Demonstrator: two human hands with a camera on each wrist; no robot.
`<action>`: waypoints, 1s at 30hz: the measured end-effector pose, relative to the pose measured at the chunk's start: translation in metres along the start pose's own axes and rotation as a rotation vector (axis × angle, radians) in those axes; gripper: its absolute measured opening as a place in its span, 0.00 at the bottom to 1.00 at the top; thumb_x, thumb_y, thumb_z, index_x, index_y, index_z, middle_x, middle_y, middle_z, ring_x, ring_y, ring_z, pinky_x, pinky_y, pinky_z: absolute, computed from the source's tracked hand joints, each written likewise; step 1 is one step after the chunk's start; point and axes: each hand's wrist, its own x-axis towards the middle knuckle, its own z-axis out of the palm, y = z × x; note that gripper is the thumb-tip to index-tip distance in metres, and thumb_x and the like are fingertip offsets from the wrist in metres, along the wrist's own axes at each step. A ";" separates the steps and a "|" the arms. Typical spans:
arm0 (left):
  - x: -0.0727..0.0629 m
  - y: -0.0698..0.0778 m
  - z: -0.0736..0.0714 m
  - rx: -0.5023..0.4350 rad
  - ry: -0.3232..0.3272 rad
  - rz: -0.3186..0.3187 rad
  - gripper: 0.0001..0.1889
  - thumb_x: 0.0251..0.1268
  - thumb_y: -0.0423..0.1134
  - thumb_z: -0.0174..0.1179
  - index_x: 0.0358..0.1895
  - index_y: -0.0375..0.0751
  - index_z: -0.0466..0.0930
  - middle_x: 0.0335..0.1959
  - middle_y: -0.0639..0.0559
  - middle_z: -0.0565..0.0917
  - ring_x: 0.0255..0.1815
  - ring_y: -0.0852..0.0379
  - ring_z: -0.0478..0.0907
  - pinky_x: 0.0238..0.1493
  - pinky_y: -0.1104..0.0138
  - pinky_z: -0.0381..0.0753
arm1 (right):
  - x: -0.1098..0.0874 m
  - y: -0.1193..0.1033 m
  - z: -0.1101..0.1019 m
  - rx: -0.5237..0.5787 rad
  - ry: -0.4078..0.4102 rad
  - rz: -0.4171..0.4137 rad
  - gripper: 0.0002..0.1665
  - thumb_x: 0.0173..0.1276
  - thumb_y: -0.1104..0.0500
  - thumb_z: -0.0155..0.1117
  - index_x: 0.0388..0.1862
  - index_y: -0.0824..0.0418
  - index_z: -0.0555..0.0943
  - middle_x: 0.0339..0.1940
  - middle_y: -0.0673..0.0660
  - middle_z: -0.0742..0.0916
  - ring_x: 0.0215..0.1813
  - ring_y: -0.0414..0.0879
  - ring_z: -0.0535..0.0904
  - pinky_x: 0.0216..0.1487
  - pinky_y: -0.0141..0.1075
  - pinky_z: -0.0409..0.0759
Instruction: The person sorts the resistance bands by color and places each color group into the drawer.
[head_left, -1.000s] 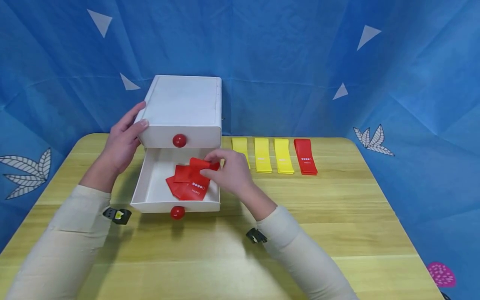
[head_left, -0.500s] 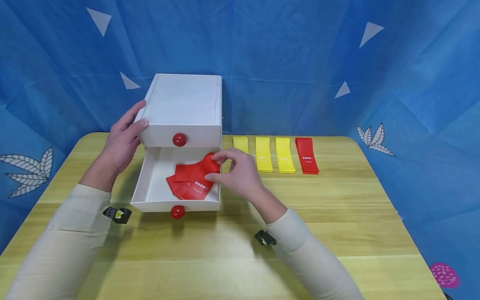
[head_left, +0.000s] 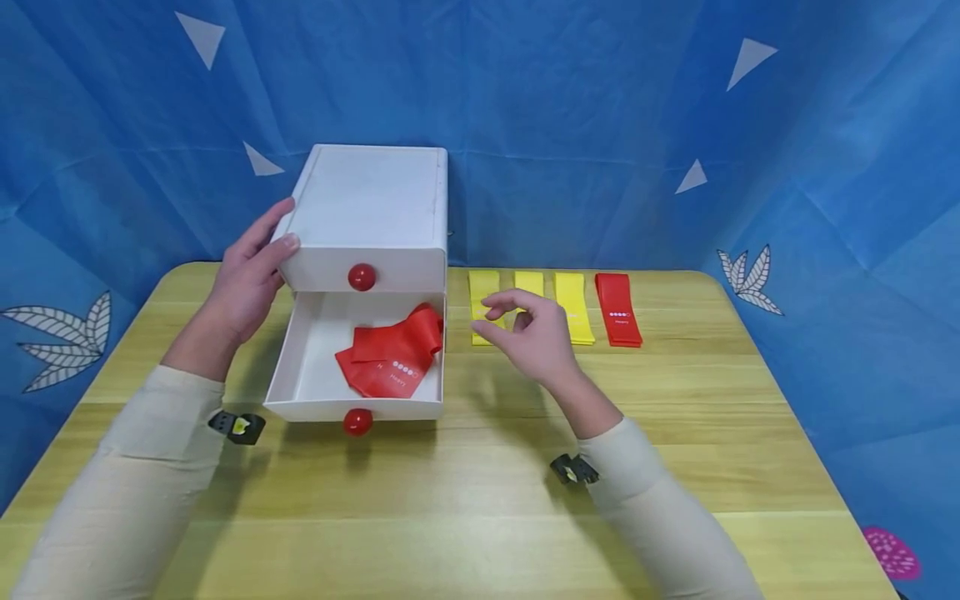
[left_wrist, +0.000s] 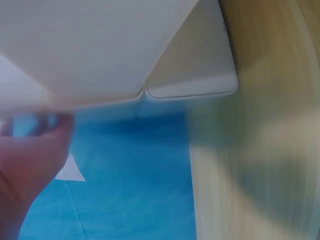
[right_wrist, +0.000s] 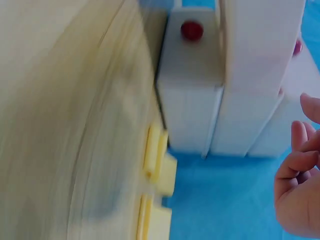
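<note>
The right hand (head_left: 536, 336), nearer the front-to-back yellow band (head_left: 484, 285), hovers right of the drawer (head_left: 405, 410), fingertips narrowly parted, empty; the left hand (head_left: 243, 287) rests straight-fingered against the box (head_left: 367, 200).

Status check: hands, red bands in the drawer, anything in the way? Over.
Left hand on left side of cabinet; right hand empty. Red bands overlapping in open drawer. Right hand partly blocks head view of yellow bands.
</note>
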 end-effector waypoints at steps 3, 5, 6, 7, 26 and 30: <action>0.000 0.000 0.000 0.000 0.001 0.002 0.31 0.77 0.50 0.53 0.79 0.63 0.56 0.80 0.53 0.52 0.73 0.45 0.57 0.71 0.48 0.57 | 0.003 0.014 -0.017 -0.010 0.042 0.032 0.14 0.59 0.56 0.79 0.43 0.56 0.88 0.33 0.48 0.87 0.14 0.46 0.63 0.15 0.36 0.61; 0.000 0.000 0.000 0.004 0.004 0.003 0.31 0.77 0.50 0.53 0.79 0.63 0.56 0.80 0.53 0.52 0.73 0.45 0.57 0.71 0.47 0.57 | 0.006 0.022 -0.028 -0.021 0.069 0.055 0.15 0.59 0.55 0.79 0.44 0.56 0.88 0.34 0.48 0.87 0.13 0.44 0.62 0.15 0.36 0.60; 0.000 0.000 -0.001 0.006 0.006 0.003 0.31 0.77 0.50 0.53 0.79 0.64 0.56 0.80 0.53 0.52 0.72 0.44 0.57 0.71 0.46 0.58 | 0.007 0.026 -0.034 -0.027 0.082 0.066 0.15 0.59 0.54 0.79 0.44 0.56 0.88 0.34 0.49 0.87 0.13 0.43 0.61 0.15 0.36 0.60; 0.000 0.000 -0.001 0.006 0.007 0.003 0.31 0.77 0.50 0.53 0.79 0.64 0.56 0.80 0.53 0.52 0.72 0.44 0.57 0.71 0.46 0.57 | 0.009 0.031 -0.039 -0.039 0.095 0.079 0.15 0.60 0.53 0.78 0.44 0.56 0.88 0.35 0.50 0.87 0.13 0.42 0.61 0.15 0.35 0.60; 0.000 0.000 0.000 0.012 0.003 -0.005 0.31 0.78 0.50 0.52 0.79 0.63 0.56 0.80 0.52 0.51 0.74 0.44 0.55 0.71 0.46 0.56 | 0.049 0.085 -0.109 -0.079 0.211 0.283 0.24 0.63 0.45 0.75 0.53 0.56 0.85 0.48 0.52 0.87 0.53 0.46 0.78 0.43 0.34 0.79; 0.000 0.000 0.000 0.017 0.005 -0.005 0.31 0.77 0.50 0.52 0.79 0.63 0.56 0.80 0.52 0.51 0.74 0.44 0.55 0.71 0.46 0.56 | 0.057 0.097 -0.121 -0.087 0.214 0.380 0.27 0.63 0.44 0.74 0.57 0.54 0.83 0.51 0.52 0.86 0.56 0.46 0.77 0.47 0.33 0.80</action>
